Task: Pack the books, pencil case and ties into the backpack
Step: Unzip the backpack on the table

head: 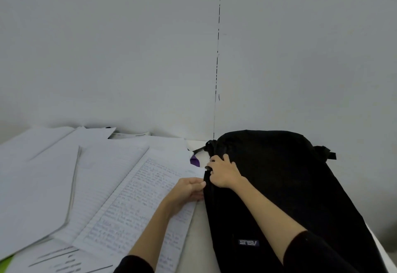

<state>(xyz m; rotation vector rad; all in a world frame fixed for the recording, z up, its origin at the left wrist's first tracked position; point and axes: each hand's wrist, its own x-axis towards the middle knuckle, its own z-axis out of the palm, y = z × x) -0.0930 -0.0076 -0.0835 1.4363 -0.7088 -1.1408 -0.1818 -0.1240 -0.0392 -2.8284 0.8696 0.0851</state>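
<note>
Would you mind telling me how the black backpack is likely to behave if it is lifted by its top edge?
The black backpack lies flat and looks like soft fabric, so it would probably sag and fold rather than hold shape. It seems fairly slim, so it may be light, though its contents are hidden. Both hands grip its left edge, suggesting the cloth gathers easily.

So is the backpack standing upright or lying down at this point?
Lying down. The backpack lies flat on the table, logo patch facing up, with both hands at its left edge.
</note>
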